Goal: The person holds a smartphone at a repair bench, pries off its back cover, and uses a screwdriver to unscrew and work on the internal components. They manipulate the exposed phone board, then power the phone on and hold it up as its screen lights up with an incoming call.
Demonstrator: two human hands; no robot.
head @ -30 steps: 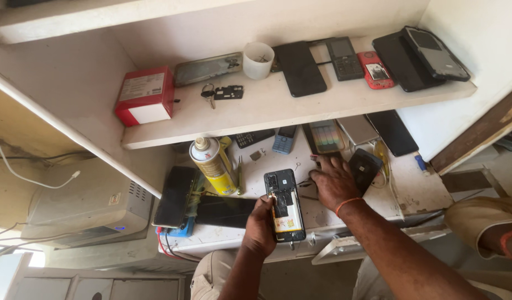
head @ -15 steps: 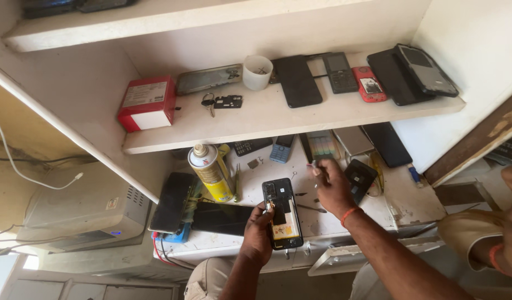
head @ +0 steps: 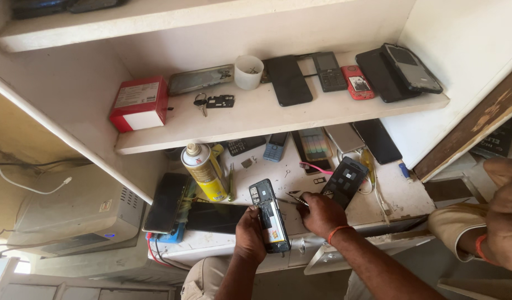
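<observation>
My left hand (head: pixel 250 230) grips an opened mobile phone (head: pixel 270 219) with its back cover off, battery and circuit board showing, held upright over the white worktop (head: pixel 400 194). My right hand (head: pixel 321 214) is just right of it, closed on a thin metal tool (head: pixel 295 200) whose tip points toward the phone's upper part. A black phone back cover (head: pixel 345 180) lies right behind my right hand. A yellow spray can (head: pixel 203 172) stands left of the phone.
Dark phone screens (head: pixel 211 216) lie at the worktop's left. The shelf (head: pixel 239 119) above holds a red box (head: pixel 139 103), a white cup (head: pixel 249 72), keys and several phones. A grey appliance (head: pixel 73 211) sits at left. Another person's arm (head: pixel 500 222) is at right.
My right hand has come back from the worktop's far side toward the opened phone, now holding the thin tool beside it. The camera view shifted slightly.
</observation>
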